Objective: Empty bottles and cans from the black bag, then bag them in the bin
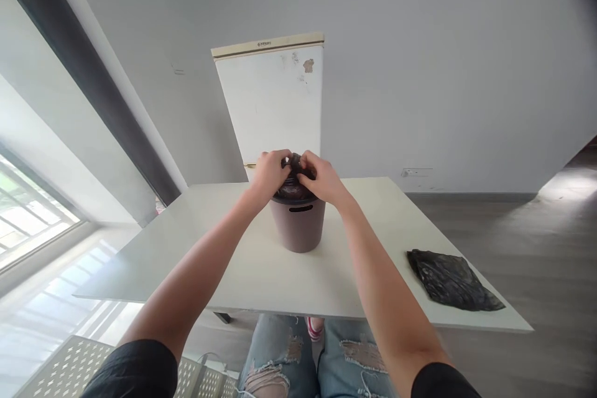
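A small mauve waste bin (298, 227) with a slot handle stands in the middle of a white table (233, 273). A black bin bag (293, 181) lines it and bunches up above the rim. My left hand (270, 173) and my right hand (321, 177) are both over the bin's mouth. Their fingers are pinched closed on the gathered top of the black bag, and the two hands nearly touch.
A folded black plastic bag (450, 280) lies flat near the table's right front corner. A white fridge (273, 99) stands against the wall behind the table. A window is at the left, a perforated white chair (69, 367) at the lower left, and grey floor to the right.
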Available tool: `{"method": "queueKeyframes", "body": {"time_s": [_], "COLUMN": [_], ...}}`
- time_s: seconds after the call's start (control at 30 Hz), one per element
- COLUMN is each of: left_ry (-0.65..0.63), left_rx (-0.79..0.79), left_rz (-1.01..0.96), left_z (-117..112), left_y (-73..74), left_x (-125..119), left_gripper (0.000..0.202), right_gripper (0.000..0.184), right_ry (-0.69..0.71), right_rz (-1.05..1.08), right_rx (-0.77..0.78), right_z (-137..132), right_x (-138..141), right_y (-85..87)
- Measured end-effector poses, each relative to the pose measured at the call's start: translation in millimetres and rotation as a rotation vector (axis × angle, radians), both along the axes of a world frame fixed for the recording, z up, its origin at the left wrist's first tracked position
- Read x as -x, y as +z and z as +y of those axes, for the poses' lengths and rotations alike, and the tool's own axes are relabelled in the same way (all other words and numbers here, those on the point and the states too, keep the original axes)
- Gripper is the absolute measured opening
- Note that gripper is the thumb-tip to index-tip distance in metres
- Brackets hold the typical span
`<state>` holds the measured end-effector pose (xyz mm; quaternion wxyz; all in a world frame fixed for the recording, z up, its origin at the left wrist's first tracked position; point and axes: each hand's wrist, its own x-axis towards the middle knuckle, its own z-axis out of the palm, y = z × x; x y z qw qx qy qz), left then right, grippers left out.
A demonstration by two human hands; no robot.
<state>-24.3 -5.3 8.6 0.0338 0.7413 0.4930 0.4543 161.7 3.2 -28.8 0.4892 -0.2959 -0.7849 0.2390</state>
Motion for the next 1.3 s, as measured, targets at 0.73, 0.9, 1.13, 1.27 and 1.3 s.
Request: {"method": "queueKeyframes", "body": {"time_s": [0.73,0.9,1.13,1.27,1.3], "left_ry": [-0.369,-0.265,-0.241,-0.109,-0.044], "left_rx": [0.521,0.436,0.326,0.273,0.253], "left_rz": [-0.102,-0.343,-0.574,-0.581,-0.552], "left_z": [0.2,12.7,20.4,24.1,24.9], "left_y": [41.7,29.5,6.2,-12.7,-19.0], "left_x": [14.6,21.0,32.7,49.7,55.6], "left_gripper": [0.051,0.044,0.030,0.021,0.017], "right_gripper": [0.029,0.028,0.033,0.037,0.038], "right_ry": [-0.360,-0.310,-0.409,-0.445,-0.444], "right_rz": [-0.341,-0.232,-0.139,-0.210,-0.259], "right_rx": [-0.219,-0.178,-0.201,-0.108,-0.048], "right_z": [-12.9,-4.7,3.5,8.5,9.8], "right_x": [19.2,8.0,-1.2,-10.5,-16.1], "right_y": [5.5,13.0,5.0,5.6,6.8]}}
